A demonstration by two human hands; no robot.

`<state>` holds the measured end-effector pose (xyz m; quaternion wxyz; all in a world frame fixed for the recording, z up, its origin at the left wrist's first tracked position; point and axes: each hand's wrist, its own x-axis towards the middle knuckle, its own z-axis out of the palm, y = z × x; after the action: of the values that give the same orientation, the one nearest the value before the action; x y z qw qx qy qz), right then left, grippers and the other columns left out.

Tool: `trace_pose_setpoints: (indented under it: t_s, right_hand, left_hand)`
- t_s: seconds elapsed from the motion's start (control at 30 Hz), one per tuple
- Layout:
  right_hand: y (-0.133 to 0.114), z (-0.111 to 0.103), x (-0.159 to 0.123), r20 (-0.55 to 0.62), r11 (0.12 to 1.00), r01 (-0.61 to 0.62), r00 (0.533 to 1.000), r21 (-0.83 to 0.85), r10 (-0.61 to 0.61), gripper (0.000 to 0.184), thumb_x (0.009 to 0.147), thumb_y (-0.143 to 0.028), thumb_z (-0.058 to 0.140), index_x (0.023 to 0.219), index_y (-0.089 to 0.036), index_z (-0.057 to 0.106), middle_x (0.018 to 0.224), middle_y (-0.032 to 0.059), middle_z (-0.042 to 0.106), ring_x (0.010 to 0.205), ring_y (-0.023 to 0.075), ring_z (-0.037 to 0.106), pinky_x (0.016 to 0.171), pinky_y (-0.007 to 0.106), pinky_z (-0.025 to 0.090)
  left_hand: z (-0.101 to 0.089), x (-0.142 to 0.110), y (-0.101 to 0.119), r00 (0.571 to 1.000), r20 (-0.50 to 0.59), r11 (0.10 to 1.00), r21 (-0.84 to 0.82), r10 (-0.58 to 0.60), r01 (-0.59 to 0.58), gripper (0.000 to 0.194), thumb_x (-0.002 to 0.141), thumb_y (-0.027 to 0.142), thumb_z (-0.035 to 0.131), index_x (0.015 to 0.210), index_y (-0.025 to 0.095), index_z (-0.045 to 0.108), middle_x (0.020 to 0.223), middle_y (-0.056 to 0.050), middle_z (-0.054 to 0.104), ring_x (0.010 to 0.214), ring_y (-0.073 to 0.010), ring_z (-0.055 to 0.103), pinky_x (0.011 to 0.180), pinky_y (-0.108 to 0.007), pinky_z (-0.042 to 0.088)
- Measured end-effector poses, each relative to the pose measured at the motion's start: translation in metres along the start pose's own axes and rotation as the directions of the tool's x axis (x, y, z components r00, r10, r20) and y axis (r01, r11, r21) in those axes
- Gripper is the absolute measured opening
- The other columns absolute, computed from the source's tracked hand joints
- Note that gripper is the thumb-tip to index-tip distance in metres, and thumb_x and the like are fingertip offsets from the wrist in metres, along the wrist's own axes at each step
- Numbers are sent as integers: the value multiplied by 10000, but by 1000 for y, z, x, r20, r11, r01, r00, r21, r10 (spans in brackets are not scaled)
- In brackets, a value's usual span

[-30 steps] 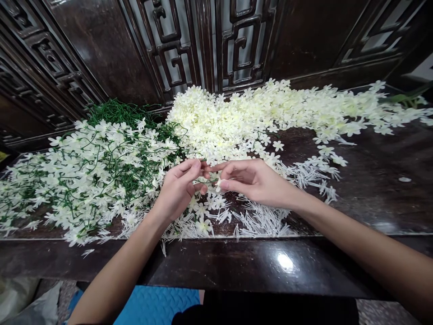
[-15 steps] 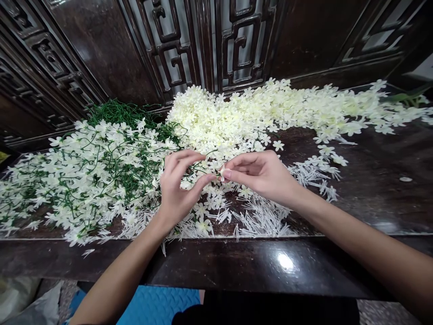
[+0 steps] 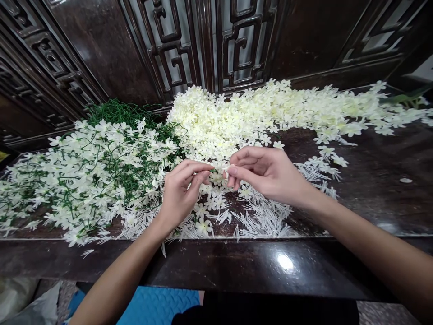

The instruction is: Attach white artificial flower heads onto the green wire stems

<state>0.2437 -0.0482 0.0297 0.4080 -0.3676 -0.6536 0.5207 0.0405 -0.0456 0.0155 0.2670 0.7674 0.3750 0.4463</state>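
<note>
At the centre of the frame, the left hand point(image 3: 184, 185), whose thumb and forefinger stood apart half a second ago, now has them drawn together, pinching a thin green stem point(image 3: 212, 170); to its right, the right hand point(image 3: 267, 174) has shifted a little rightward and pinches a small white flower point(image 3: 226, 170), too blurred for its petals to be told, just beside the stem's tip; the piles around them look unchanged.

From the left edge to mid-frame spreads a tangled pile of white flowers on green stems point(image 3: 88, 167), petals thin and pointed, stems wiry and curling; above it sits a dense, springy heap of bare green strands point(image 3: 122, 113); from upper centre to the right edge runs a bank of cream blossoms point(image 3: 270, 108), flat, round-petalled, yellowish in the middle; at lower centre lie slender white sprigs point(image 3: 264, 216), straight and spiky; all rest on a dark, glossy wooden surface point(image 3: 372, 180), backed by a carved panel point(image 3: 206, 45) of angular scrolls; below, at lower left of centre, shows a blue mat point(image 3: 158, 302) with a woven-looking relief.
</note>
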Motion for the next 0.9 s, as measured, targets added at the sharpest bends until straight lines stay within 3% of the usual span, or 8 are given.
trace_pose_setpoints:
  t_s: [0.27,0.43,0.57,0.67,0.77,0.9]
  right_hand:
    - [3,5,-3,-9,981,111,993,-156,-114,42,866,-210,583,866,-194,622,726,14,651,612,129,625,526,285,549]
    - [7,6,-3,22,971,125,992,-204,-123,78,879,-214,563,877,-178,631,734,22,657,621,132,625,557,300,552]
    - [8,7,-4,9,957,149,988,-250,-152,88,883,-186,556,884,-161,640,725,22,660,620,130,629,559,293,540]
    - [8,7,-3,26,919,183,982,-348,-185,103,888,-166,547,884,-156,649,698,18,661,591,127,615,479,262,485]
    - [8,7,-3,57,870,238,970,-433,-237,112,888,-138,541,883,-149,652,679,12,658,559,118,598,408,236,415]
    - [9,7,-3,89,816,332,940,-474,-331,106,877,-100,540,895,-125,641,701,22,663,563,112,602,432,233,451]
  left_hand:
    - [2,-2,4,993,93,997,-15,-68,70,183,883,117,563,999,193,683,761,-27,698,613,-103,608,476,-195,477]
    - [4,-4,1,992,113,999,11,-48,47,186,888,148,562,1010,212,686,767,-19,721,418,-60,426,349,-194,314]
    - [4,-4,0,994,107,999,38,-22,18,171,875,184,589,1012,213,687,844,-42,738,494,-79,526,375,-198,345]
    - [4,-4,1,992,128,997,72,-12,3,163,895,173,555,963,217,697,804,-31,728,516,-82,536,389,-196,343]
    - [4,-4,4,983,174,998,46,-58,51,177,916,184,527,897,200,702,677,1,680,400,-49,397,361,-196,275]
    - [3,-4,7,967,219,991,-12,-128,134,210,928,224,513,844,173,699,567,18,600,387,-48,372,368,-198,267]
